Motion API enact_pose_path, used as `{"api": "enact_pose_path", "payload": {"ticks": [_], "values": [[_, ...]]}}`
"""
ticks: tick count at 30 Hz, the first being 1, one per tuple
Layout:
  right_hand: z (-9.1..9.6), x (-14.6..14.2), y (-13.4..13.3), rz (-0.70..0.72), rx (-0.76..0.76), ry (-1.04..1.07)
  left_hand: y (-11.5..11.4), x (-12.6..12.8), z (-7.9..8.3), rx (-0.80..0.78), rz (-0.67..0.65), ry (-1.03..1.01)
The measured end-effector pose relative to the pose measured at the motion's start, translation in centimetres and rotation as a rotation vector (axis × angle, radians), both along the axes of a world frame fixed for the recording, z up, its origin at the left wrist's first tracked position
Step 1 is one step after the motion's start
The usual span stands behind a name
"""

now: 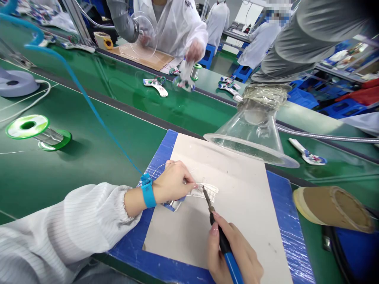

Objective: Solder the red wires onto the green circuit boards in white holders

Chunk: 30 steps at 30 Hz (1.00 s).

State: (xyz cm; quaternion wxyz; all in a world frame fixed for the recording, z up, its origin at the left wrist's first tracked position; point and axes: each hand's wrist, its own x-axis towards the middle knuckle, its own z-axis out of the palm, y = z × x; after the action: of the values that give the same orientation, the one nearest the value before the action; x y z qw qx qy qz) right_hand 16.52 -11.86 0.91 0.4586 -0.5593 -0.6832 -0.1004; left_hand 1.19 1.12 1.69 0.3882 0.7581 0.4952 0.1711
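My right hand point(232, 252) grips a soldering iron point(225, 246) with a blue and black handle. Its tip meets a white plastic housing point(211, 192) lying on the beige board point(237, 221). Fingers pinched, my left hand point(176, 181) holds a thin solder wire point(156, 169) close to the iron's tip; the wire loops up behind the hand. The near part of the housing, with some blue and metal point(173, 205), is partly covered by that hand. Around my left wrist sits a blue strap point(148, 191) with a coiled cord.
A clear fume hood point(251, 134) hangs over the board's far right. A solder spool point(28, 126) stands left, a brown roll point(331, 207) right. Beyond, a green conveyor point(127, 86) carries white housings point(156, 86). Across it, a co-worker's hand point(194, 51) holds a blurred part.
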Motion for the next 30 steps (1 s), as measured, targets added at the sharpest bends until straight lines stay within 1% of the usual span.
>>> {"api": "enact_pose_path", "payload": {"ticks": [5, 11, 18, 24, 26, 30], "values": [[0.12, -0.05, 0.23, 0.030, -0.006, -0.021, 0.10, 0.17, -0.12, 0.012, 0.016, 0.006], [-0.06, -0.16, 0.27, 0.038, -0.009, -0.001, 0.26, 0.24, -0.13, -0.018, 0.005, 0.001], [0.02, -0.27, 0.31, 0.044, -0.010, -0.004, 0.26, 0.30, -0.30, -0.035, 0.020, -0.010], [-0.22, -0.33, 0.16, -0.059, 0.011, 0.018, 0.24, 0.32, 0.05, -0.037, 0.021, 0.010], [-0.36, -0.33, 0.18, -0.047, 0.006, 0.033, 0.22, 0.29, 0.14, -0.036, 0.022, 0.019], [-0.41, -0.32, 0.30, -0.034, 0.040, 0.041, 0.31, 0.28, 0.40, -0.027, 0.012, 0.029]]}}
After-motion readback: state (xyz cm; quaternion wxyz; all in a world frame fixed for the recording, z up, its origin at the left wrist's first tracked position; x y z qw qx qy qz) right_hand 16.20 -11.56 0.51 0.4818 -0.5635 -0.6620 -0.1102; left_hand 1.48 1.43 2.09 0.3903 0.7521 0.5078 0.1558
